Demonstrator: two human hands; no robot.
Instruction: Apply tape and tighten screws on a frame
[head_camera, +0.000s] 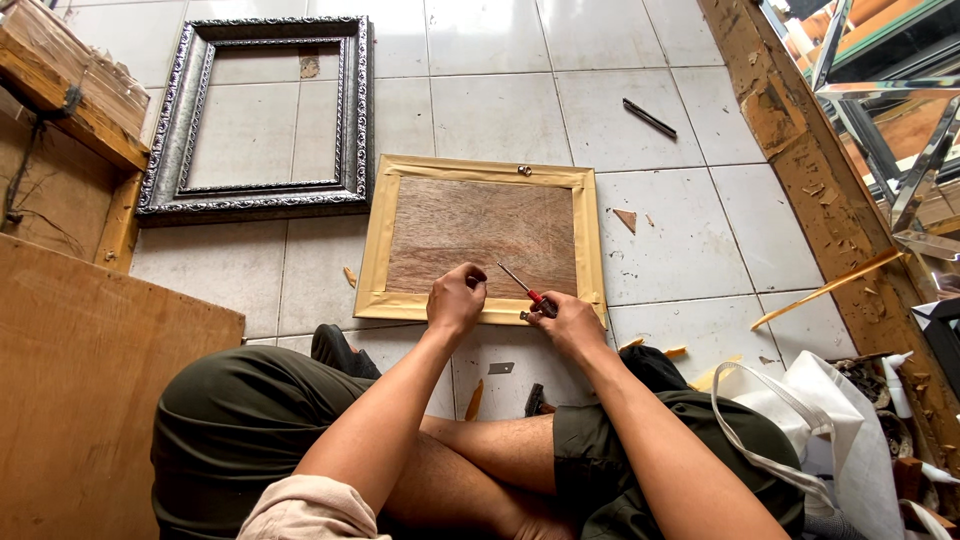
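Note:
A picture frame lies face down on the tiled floor, its wooden backing board (480, 228) edged all round with tan tape (378, 240). A small metal hanger (523, 171) sits at its far edge. My right hand (566, 318) grips a screwdriver (520, 284) with a red handle, the shaft pointing up and left over the board's near edge. My left hand (457, 298) is closed with its fingertips on the taped near edge, just left of the screwdriver tip. Whether it pinches a small part is hidden.
An ornate silver frame (262, 115) lies empty at the far left. A black pen (649, 117) rests on the far tiles. A wooden board (80, 380) stands at the left, a white tote bag (800, 420) at my right knee, mirror pieces (880, 120) at the right wall.

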